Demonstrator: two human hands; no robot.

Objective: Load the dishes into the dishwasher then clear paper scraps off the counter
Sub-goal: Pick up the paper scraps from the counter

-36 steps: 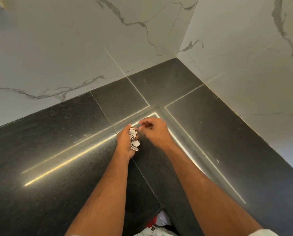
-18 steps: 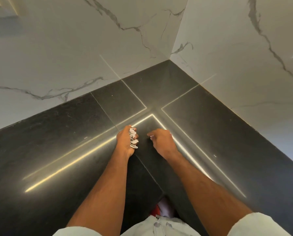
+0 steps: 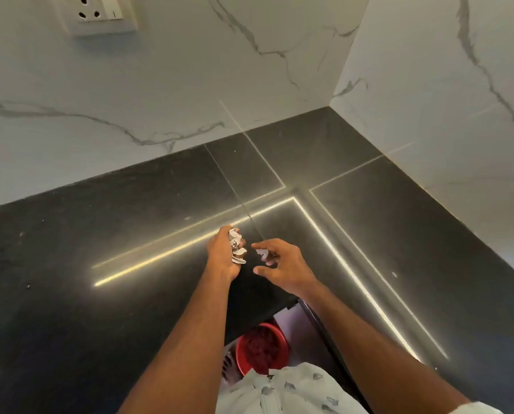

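Holding a wad of paper scraps (image 3: 236, 245), the left hand (image 3: 223, 254) has its fingers curled round them above the dark surface (image 3: 106, 222), near the middle of the view. Just to its right, close but apart, the right hand (image 3: 282, 265) pinches one small scrap (image 3: 261, 253) between fingertips, its thumb held away below. Both hands hover over the surface near the inner corner of its front edge. Bright light strips reflect off the surface to the left and right of the hands. White marble walls (image 3: 166, 94) meet at the far right corner, with a socket (image 3: 96, 14) at the far left. Below the near edge sits a red bowl (image 3: 261, 349).
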